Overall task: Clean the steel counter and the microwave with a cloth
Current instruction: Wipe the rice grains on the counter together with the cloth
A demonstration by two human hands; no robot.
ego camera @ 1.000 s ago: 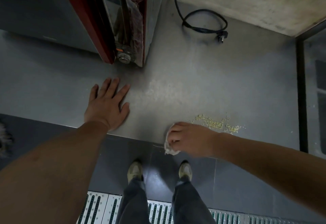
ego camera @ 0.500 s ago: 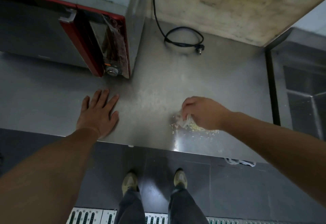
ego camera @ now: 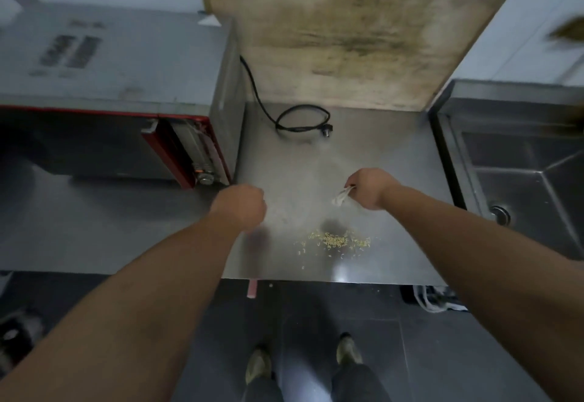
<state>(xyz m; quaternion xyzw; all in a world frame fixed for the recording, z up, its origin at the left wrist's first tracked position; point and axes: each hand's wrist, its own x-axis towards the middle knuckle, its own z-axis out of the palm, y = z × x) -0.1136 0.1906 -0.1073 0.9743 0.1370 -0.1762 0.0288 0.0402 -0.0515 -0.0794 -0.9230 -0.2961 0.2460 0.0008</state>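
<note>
Head view, looking down on a steel bench [ego camera: 316, 161] from its front edge. The right hand [ego camera: 369, 188] is raised over the middle of the bench, knuckles up; its fingers are curled and pinch a small white cloth [ego camera: 341, 196], which hangs crumpled from the fingertips on the hand's left side. Whether the cloth touches the steel cannot be told. The left hand [ego camera: 240, 208] is held over the bench just in front of the microwave's right front corner; it is seen from the back and blurred, so the state of its fingers cannot be told, and nothing shows in it. Between the two hands and nearer the front edge lies a scatter of yellowish crumbs [ego camera: 338, 240], apart from both hands and from the cloth. The microwave [ego camera: 120, 91] stands on the left of the bench, grey on top with a red-framed front and a round knob at its lower right. Behind the hands a black cord [ego camera: 300, 120] lies coiled on the steel, its plug free, below a stained board [ego camera: 347, 28] leaning at the back. A steel sink [ego camera: 521, 174] adjoins the bench on the right. Two shoes [ego camera: 259, 365] stand on the dark floor below.
</note>
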